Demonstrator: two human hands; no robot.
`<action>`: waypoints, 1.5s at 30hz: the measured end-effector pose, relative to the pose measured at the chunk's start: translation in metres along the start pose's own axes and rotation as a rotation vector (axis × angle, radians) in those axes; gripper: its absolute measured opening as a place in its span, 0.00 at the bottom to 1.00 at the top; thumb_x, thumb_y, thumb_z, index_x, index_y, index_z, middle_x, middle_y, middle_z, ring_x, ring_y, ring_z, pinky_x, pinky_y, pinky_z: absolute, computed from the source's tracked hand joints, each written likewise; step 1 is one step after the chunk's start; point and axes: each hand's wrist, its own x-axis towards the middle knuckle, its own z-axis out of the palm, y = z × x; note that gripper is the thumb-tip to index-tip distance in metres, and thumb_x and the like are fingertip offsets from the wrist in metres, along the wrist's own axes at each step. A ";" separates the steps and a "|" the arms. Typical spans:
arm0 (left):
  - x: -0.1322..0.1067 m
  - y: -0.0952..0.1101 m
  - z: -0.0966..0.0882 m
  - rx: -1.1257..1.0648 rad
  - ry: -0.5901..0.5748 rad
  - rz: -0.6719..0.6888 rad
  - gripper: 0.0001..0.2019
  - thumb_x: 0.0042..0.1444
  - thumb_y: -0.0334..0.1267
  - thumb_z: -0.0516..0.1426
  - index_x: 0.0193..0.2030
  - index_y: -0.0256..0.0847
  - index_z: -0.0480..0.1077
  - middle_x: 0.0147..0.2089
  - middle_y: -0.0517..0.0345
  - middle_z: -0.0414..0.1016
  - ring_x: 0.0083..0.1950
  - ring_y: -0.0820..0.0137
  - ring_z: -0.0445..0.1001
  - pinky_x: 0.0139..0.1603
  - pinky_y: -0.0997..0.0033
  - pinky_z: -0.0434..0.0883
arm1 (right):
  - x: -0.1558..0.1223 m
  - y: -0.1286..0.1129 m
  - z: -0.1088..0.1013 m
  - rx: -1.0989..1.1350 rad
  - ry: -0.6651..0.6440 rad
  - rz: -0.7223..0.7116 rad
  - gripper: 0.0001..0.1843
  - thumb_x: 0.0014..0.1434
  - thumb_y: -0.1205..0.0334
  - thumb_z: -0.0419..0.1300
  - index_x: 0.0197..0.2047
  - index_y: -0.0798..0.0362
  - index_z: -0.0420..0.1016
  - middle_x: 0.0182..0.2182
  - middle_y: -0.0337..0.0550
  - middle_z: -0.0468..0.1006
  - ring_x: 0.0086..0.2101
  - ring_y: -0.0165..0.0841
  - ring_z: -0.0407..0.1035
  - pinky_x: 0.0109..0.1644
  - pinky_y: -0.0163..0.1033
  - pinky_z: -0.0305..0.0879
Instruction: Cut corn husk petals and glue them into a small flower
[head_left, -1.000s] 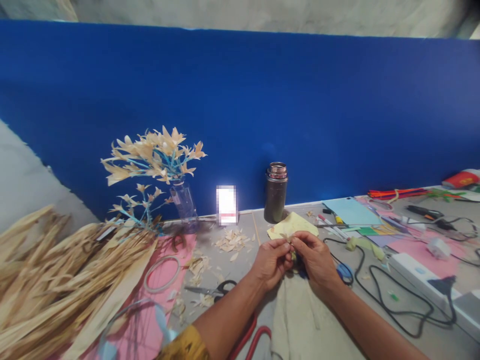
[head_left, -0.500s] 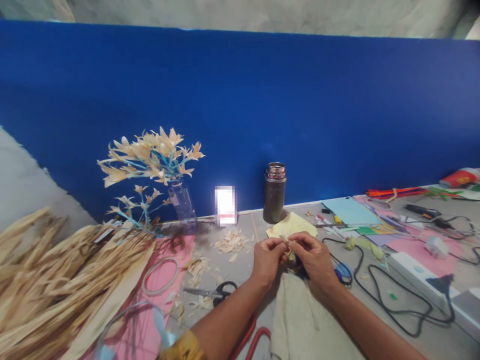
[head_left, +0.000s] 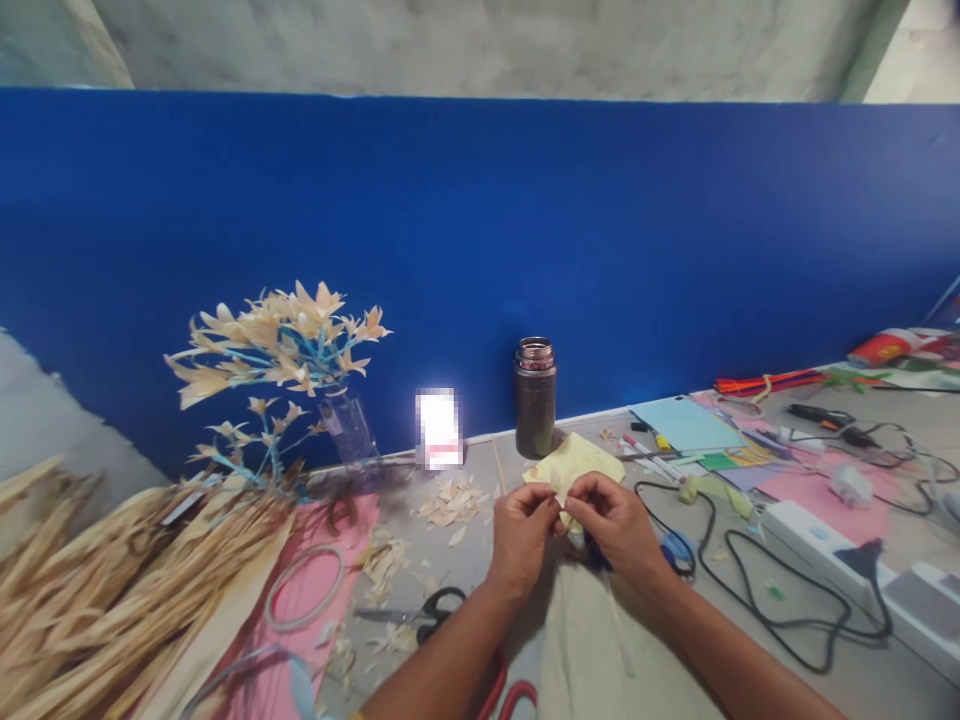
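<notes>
My left hand (head_left: 519, 535) and my right hand (head_left: 619, 520) meet above the grey table (head_left: 465, 545), fingertips pinched together on a small pale husk flower piece (head_left: 561, 487). Both hands are closed around it; most of the piece is hidden by my fingers. A pale yellow sheet (head_left: 577, 460) lies just behind my hands. Black-handled scissors (head_left: 427, 612) lie to the lower left of my left hand. Husk scraps (head_left: 450, 500) are scattered beyond them.
A vase of husk flowers on blue stems (head_left: 285, 350) stands at the left by a heap of dried husks (head_left: 112, 580). A dark flask (head_left: 534, 397) stands at the blue wall. Tape ring (head_left: 304, 600), black cables (head_left: 757, 590), power strip (head_left: 840, 540), pens and coloured papers (head_left: 686, 422) crowd the right.
My hands have stayed pinched on the small piece and lifted it slightly. The camera has tilted up and to the right, so everything sits lower and further left.
</notes>
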 end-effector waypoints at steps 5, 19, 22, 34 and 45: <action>-0.002 0.003 0.002 -0.001 -0.020 0.014 0.08 0.44 0.39 0.66 0.27 0.37 0.77 0.19 0.62 0.71 0.21 0.75 0.65 0.25 0.75 0.62 | 0.001 -0.003 -0.001 0.020 -0.050 0.019 0.13 0.49 0.53 0.69 0.25 0.52 0.74 0.23 0.39 0.75 0.25 0.33 0.67 0.30 0.36 0.64; -0.005 0.004 -0.001 0.213 0.027 0.172 0.06 0.48 0.37 0.63 0.25 0.38 0.79 0.19 0.62 0.70 0.23 0.73 0.66 0.27 0.74 0.62 | -0.001 0.003 -0.003 -0.059 -0.059 -0.041 0.09 0.51 0.57 0.66 0.29 0.52 0.73 0.25 0.38 0.74 0.26 0.32 0.66 0.29 0.35 0.62; -0.006 0.003 -0.002 0.229 0.023 0.207 0.05 0.49 0.36 0.63 0.26 0.38 0.78 0.21 0.62 0.71 0.24 0.73 0.66 0.28 0.74 0.63 | -0.002 0.001 -0.005 -0.070 -0.078 -0.053 0.07 0.52 0.58 0.65 0.30 0.51 0.73 0.25 0.38 0.74 0.27 0.32 0.66 0.30 0.35 0.62; -0.007 0.001 -0.005 0.330 0.019 0.300 0.06 0.52 0.35 0.60 0.27 0.39 0.77 0.25 0.61 0.73 0.28 0.71 0.69 0.34 0.71 0.66 | 0.001 -0.009 -0.014 -0.280 -0.144 -0.257 0.15 0.64 0.55 0.57 0.27 0.51 0.71 0.25 0.38 0.70 0.29 0.34 0.65 0.35 0.38 0.61; -0.005 0.001 -0.003 0.181 -0.027 0.127 0.07 0.49 0.39 0.62 0.26 0.37 0.79 0.20 0.61 0.71 0.23 0.74 0.65 0.27 0.72 0.64 | 0.001 0.000 -0.013 -0.440 -0.059 -0.485 0.13 0.64 0.62 0.57 0.27 0.50 0.69 0.25 0.37 0.72 0.28 0.33 0.67 0.35 0.37 0.61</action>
